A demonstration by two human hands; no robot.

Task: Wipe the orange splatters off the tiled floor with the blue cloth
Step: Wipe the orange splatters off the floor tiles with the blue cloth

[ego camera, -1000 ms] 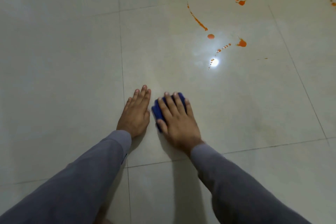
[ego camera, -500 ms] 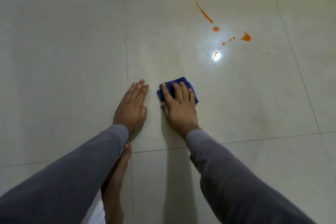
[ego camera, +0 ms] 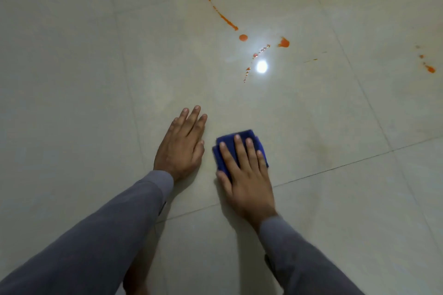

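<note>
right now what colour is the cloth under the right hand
Dark blue cloth, plain, seen in the head view.

I am looking down at what seems an indoor room, most likely in a home, though I cannot tell which room. The tiled floor (ego camera: 72, 79) is made of large glossy cream tiles with thin dark grout lines, and a ceiling light's reflection (ego camera: 261, 66) glares off it. A bare foot (ego camera: 136, 278) shows at the bottom edge.

Bare tiled floor (ego camera: 311, 108) ahead of the hands, orange splatters (ego camera: 225, 18) beyond, nothing standing between
</note>
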